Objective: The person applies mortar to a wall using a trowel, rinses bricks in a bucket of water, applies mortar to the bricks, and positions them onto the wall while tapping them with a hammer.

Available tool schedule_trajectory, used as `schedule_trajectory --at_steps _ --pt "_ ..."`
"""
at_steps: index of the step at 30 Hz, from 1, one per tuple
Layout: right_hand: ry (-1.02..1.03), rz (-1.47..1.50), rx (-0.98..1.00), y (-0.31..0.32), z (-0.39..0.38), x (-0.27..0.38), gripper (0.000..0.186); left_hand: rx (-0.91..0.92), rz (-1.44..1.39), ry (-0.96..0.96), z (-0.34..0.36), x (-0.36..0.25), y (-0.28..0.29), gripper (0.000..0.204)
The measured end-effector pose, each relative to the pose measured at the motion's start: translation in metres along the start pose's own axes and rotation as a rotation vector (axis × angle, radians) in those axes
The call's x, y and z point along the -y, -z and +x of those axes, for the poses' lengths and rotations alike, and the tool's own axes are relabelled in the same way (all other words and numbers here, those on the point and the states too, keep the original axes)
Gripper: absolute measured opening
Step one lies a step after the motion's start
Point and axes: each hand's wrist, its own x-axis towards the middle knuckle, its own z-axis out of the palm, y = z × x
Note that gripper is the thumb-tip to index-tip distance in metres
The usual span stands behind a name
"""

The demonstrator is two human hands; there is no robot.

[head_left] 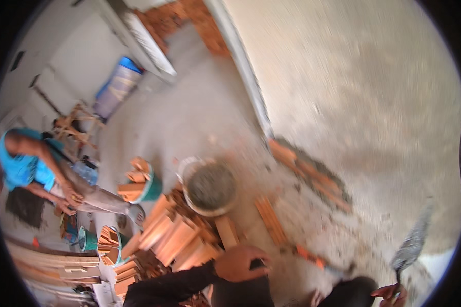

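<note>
At the lower right my right hand (393,295) grips the handle of a trowel (414,243), its grey, mortar-smeared blade pointing up beside the plastered wall. My left hand (241,263) is over my dark-clothed knee, with thumb and fingers apart around a dark patch, apparently the trouser cloth. Ahead of it stands a round tub (229,209) filled with grey mortar (210,185). A flat orange brick (270,221) lies on the floor between the tub and the wall. Closer to my knees is a tool with an orange handle (310,255), perhaps a hammer, its far end blurred.
Orange bricks (176,238) are heaped left of the tub. Brick pieces with mortar (312,176) line the wall's foot. A green bucket (152,187) holds more bricks. A person in a turquoise shirt (25,161) sits at the left. Planks (51,263) lie at lower left.
</note>
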Motion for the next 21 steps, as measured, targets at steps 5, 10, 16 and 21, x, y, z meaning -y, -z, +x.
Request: schedule_trajectory --at_steps 5,10,16,21 --pt "0.197 0.015 0.452 -0.089 0.073 0.049 0.019 -0.054 -0.023 -0.047 -0.004 0.029 -0.045 0.035" --pt "0.236 -0.053 0.498 -0.126 0.122 -0.009 0.005 -0.203 0.209 -0.108 -0.009 -0.008 -0.024 0.040" --pt "0.318 -0.504 0.504 -0.162 0.133 -0.003 0.018 0.013 0.083 -0.047 -0.027 0.011 -0.013 0.029" --pt "0.228 -0.430 0.586 -0.211 0.140 0.011 0.029 -0.012 -0.048 -0.092 -0.034 -0.019 0.004 0.038"
